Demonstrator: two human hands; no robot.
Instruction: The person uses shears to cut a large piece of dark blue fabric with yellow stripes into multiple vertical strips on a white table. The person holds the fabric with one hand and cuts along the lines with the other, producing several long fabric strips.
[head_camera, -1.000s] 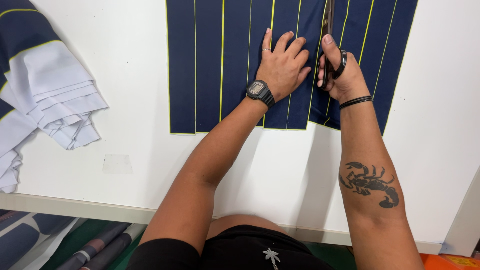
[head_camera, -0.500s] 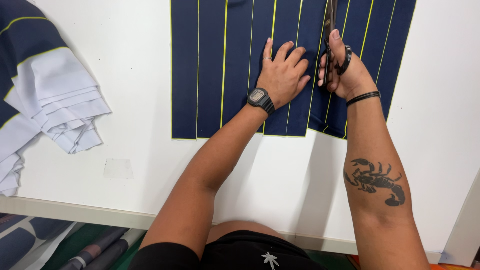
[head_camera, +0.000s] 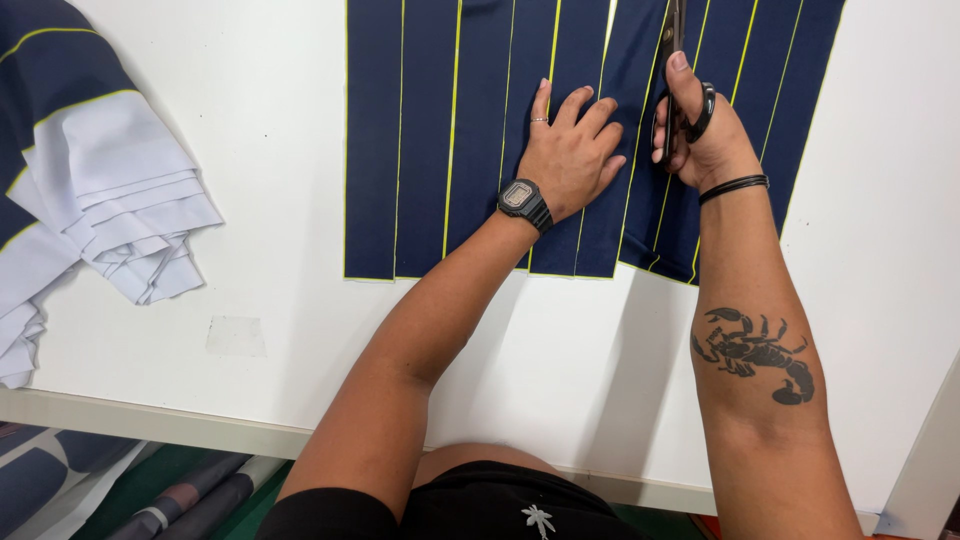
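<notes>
My left hand (head_camera: 572, 150) lies flat on the navy cloth (head_camera: 480, 130), fingers spread and pressing it down on the white table (head_camera: 250, 260); nothing is gripped in it. A black watch (head_camera: 525, 203) sits on that wrist and a thin ring on one finger. Just to the right, my right hand (head_camera: 700, 130) is closed around the black handles of the scissors (head_camera: 672, 60), thumb through one loop, the blades pointing away from me along a thin yellow stripe of the cloth. The cloth lies at the far side of the table, its near edge running straight across, with the strip under my right hand slightly parted from the rest. A black band (head_camera: 733, 186) circles my right wrist. Well off to the left lies a stack of folded white and navy cloth (head_camera: 110, 200). Rolls of fabric (head_camera: 190, 500) show below the table's near edge.
</notes>
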